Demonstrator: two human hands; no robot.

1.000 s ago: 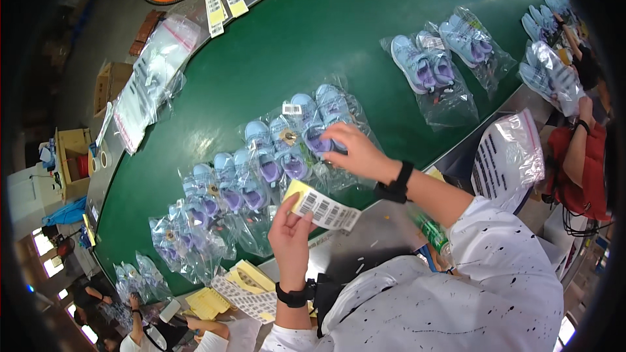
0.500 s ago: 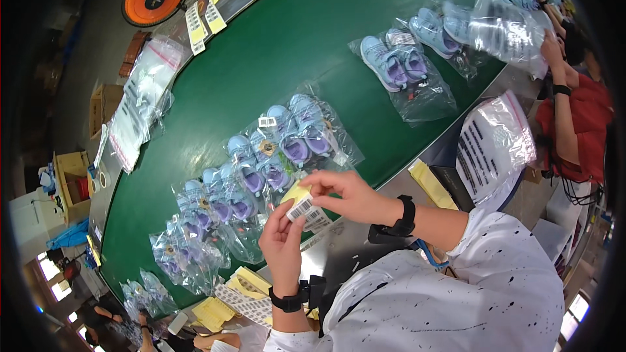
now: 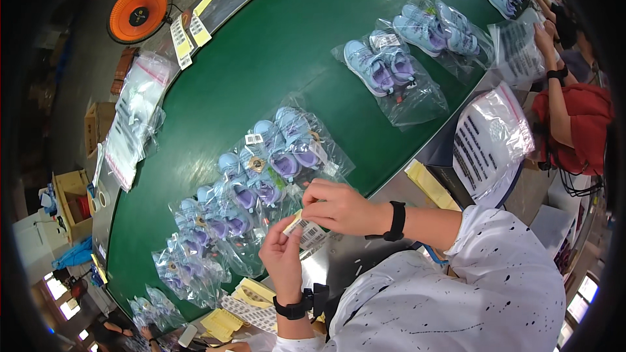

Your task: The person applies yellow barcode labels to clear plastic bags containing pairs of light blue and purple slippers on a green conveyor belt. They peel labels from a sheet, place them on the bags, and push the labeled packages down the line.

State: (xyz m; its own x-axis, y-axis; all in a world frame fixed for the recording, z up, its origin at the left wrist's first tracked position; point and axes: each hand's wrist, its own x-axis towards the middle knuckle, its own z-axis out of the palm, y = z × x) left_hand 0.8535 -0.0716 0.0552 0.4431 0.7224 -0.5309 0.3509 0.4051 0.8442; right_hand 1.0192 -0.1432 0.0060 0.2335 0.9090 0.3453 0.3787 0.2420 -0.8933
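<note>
Between both hands, just over the near edge of the green belt, is a sheet of white barcode stickers (image 3: 313, 235) with yellowish backing. My left hand (image 3: 282, 255) pinches its left side between thumb and fingers. The curled fingers of my right hand (image 3: 344, 208) are closed at its upper edge; whether a single sticker is peeling there is hidden. Beyond my hands lie several light-blue and lilac shoes (image 3: 287, 164) in clear plastic bags, one bag bearing a white barcode sticker (image 3: 253, 139).
More bagged shoes (image 3: 378, 68) lie farther right on the green belt (image 3: 261, 58). A box of clear bags (image 3: 492, 140) and yellow sheets (image 3: 430, 184) are at my right; sticker sheets (image 3: 251, 300) at near left. Across are bags (image 3: 137, 117) and an orange fan (image 3: 138, 13). A co-worker's hand (image 3: 544, 39) holds a bag.
My right fingers have curled in closer over the sticker sheet, and less yellow backing shows. The co-worker's plastic bag has moved off the farther shoes. The bagged shoes appear slightly farther left in view.
</note>
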